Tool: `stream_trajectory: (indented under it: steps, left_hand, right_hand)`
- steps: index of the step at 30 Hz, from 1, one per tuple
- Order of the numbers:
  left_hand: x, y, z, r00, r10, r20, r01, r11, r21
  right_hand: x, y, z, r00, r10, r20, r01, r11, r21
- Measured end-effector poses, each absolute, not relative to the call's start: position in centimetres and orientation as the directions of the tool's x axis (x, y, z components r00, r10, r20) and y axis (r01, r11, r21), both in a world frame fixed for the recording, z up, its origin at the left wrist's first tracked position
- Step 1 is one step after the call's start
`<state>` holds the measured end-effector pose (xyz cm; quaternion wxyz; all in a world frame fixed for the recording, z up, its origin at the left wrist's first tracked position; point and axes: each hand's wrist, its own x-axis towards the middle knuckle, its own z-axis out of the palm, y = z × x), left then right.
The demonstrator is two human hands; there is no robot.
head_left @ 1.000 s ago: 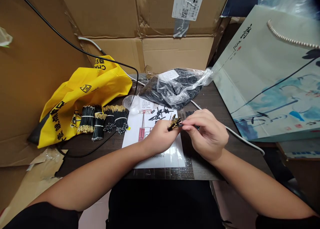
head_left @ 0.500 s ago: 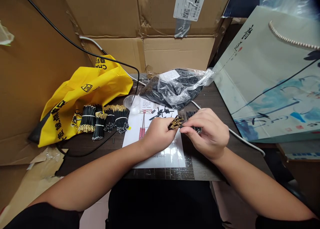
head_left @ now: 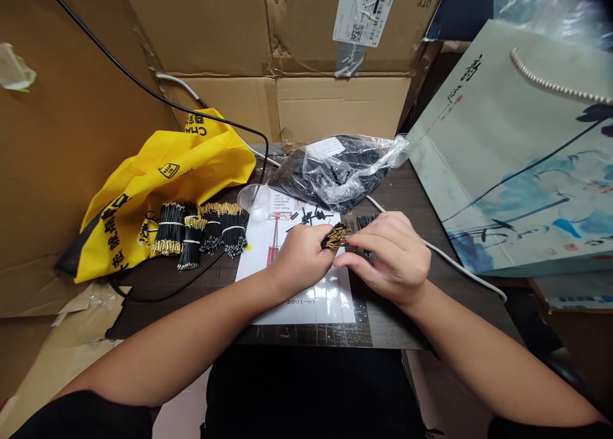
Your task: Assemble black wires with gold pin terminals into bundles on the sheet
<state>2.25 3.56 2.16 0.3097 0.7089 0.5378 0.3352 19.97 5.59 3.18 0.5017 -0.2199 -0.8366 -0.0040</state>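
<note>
My left hand (head_left: 302, 255) is closed round a bundle of short black wires with gold-coloured terminals (head_left: 336, 236), whose gold ends point towards my right hand. My right hand (head_left: 391, 255) is beside these ends, its index fingertip at or against them. The thumb of that hand is apart from the index finger, and I see nothing held between them. Small black sleeves (head_left: 313, 216) lie loose on a printed sheet (head_left: 306, 311) behind my left hand. More black wires (head_left: 364, 223) lie on the table, partly hidden behind my right hand.
Several banded bundles of black wires (head_left: 170, 227) lie at the left by a yellow bag (head_left: 191, 158). A clear plastic bag of black pieces (head_left: 335, 171) and a clear plastic cup (head_left: 253, 200) are at the back. A large paper bag (head_left: 517, 158) stands right. A white cable (head_left: 464, 274) crosses the table.
The thumb and index finger of my right hand have come apart from their pinch at the terminals. That hand has shifted slightly left. My left hand keeps its hold on the bundle.
</note>
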Motion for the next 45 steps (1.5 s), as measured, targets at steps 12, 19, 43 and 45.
stream_trajectory:
  steps: [12,19,43,45]
  left_hand:
    - [2.3,3.5,2.0,0.225,0.970,0.093,0.465,-0.191,0.865]
    - [2.7,3.0,2.3,0.292,0.945,0.147,0.411,-0.263,0.873]
    - [3.4,1.9,2.2,0.687,0.658,0.307,0.251,-0.612,0.750]
    - [3.3,2.1,2.4,0.645,0.704,0.296,0.254,-0.564,0.786]
  right_hand:
    - [20.0,5.3,3.5,-0.416,0.295,0.860,0.358,0.923,-0.144]
    - [20.5,5.9,2.3,-0.191,0.429,0.883,0.374,0.863,-0.338]
    - [16.3,8.5,-1.1,-0.692,0.646,0.323,0.592,0.763,-0.257]
    - [16.5,8.5,-0.9,-0.686,0.654,0.318,0.580,0.756,-0.303]
